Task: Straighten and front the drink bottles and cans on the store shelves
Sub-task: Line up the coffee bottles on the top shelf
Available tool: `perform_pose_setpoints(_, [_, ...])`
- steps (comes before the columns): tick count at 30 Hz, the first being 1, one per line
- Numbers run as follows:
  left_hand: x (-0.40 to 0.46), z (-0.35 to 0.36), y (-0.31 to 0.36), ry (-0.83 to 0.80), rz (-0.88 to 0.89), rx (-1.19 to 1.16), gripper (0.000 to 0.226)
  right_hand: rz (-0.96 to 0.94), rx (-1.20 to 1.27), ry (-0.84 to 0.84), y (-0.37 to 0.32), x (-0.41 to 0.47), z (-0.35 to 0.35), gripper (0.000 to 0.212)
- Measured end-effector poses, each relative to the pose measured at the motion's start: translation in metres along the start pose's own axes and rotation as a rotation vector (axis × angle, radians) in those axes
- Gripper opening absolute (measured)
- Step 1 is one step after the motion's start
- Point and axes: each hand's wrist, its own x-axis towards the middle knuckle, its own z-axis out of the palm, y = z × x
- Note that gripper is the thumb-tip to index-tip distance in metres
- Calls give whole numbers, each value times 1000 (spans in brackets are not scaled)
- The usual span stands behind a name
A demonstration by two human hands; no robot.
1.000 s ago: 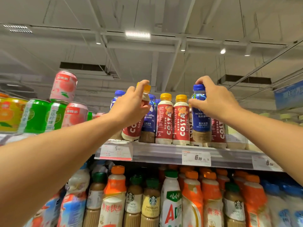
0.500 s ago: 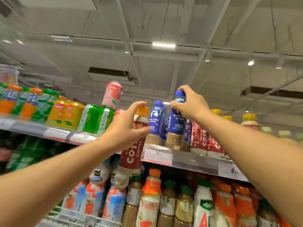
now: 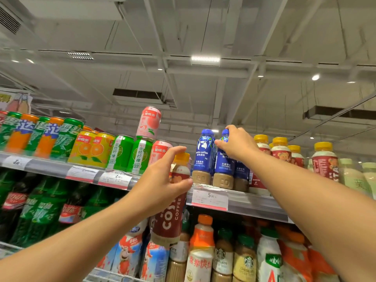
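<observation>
1. Step in hand: sorting the top-shelf coffee row. The Costa coffee bottle (image 3: 169,202) is off the shelf, held in the air in front of the shelf edge (image 3: 244,202), its base hanging down in front of the lower tier.
2. Left hand (image 3: 162,180): wrapped round the Costa bottle's upper body, thumb on the right of the neck, index finger stretched up toward the yellow cap. Clamped on it, bottle roughly upright, slight tilt.
3. Right hand (image 3: 237,142): fingers pinch the blue cap and neck of a Luckin coffee bottle (image 3: 224,165), which stands on the top shelf, front row.
4. A second Luckin bottle (image 3: 203,157) stands just to its left, touching or nearly so; can't tell which.
5. To the right, behind the right forearm: more yellow-capped Costa bottles (image 3: 281,149) on the same shelf. That looks like where the held bottle belongs.
6. Left of the coffee: green cans (image 3: 140,155), with a pink peach can (image 3: 149,125) stacked on top of them, leaning. Not fronted yet.
7. Next move, my read: right hand slides or turns the Luckin bottle so its label faces out and closes up with its neighbour; left hand carries the Costa across to its own group, needing a free slot and clearance over the price-tag rail (image 3: 209,197).
8. Watch: high reach, one-handed grip near the neck.
</observation>
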Motion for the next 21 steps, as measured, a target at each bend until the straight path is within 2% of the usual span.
perform_pose_setpoints(2, [2,6,2,-3,19,6,63,-37,-1,-16,2,-4,2,86])
perform_pose_setpoints(5, [5,14,2,-13,40,8,64,-91,39,-139,12,-13,1,114])
perform_pose_setpoints(8, [7,24,0,-18,39,2,65,-97,72,-203,22,-17,2,129])
perform_pose_setpoints(13, [11,33,-1,-20,40,17,66,-72,58,-260,16,-13,4,129])
perform_pose_setpoints(21, [8,36,-2,-24,28,-41,65,-75,-31,-260,8,-8,14,128])
